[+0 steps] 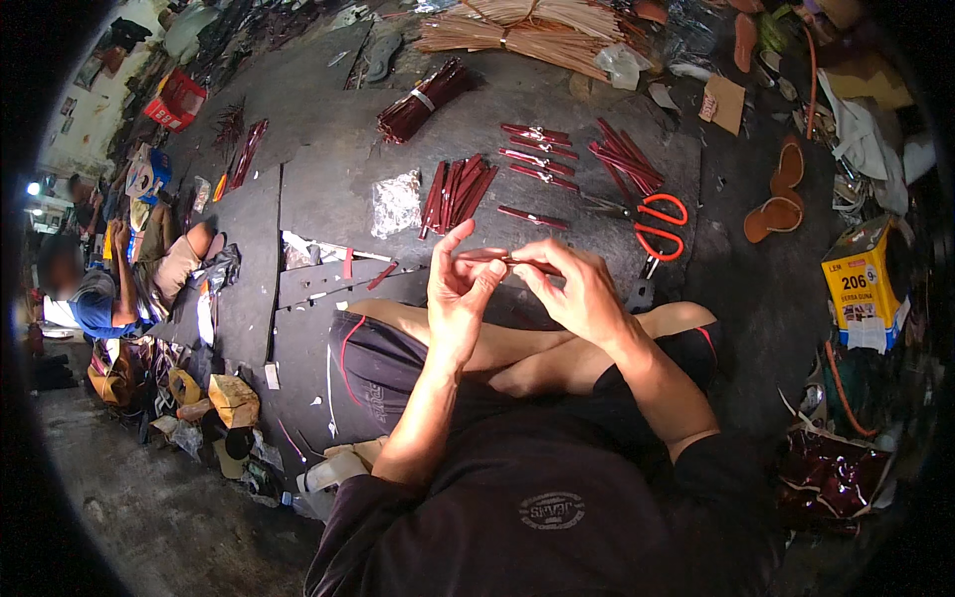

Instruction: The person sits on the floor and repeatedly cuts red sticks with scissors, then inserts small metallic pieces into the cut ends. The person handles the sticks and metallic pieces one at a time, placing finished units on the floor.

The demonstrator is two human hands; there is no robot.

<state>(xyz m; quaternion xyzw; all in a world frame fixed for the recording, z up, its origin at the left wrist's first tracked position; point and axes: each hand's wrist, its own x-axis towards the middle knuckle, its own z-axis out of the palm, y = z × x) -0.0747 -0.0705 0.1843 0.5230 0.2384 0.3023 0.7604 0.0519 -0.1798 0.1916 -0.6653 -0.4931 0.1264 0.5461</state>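
Note:
Above my crossed legs I hold a narrow dark red strap level between both hands. My left hand pinches one end between thumb and index finger, its other fingers spread. Opposite it, my right hand is closed on the strap with thumb and fingertips; a small shiny spot shows between the hands. Just beyond lies a single strap with a small metal piece on it, and farther off a row of similar straps. A loose pile of plain straps rests left of them.
Orange-handled scissors lie to the right, beside another strap pile. A clear plastic bag holds small pieces. Farther away are a tied strap bundle and sandals. A yellow tin stands right; another person sits left.

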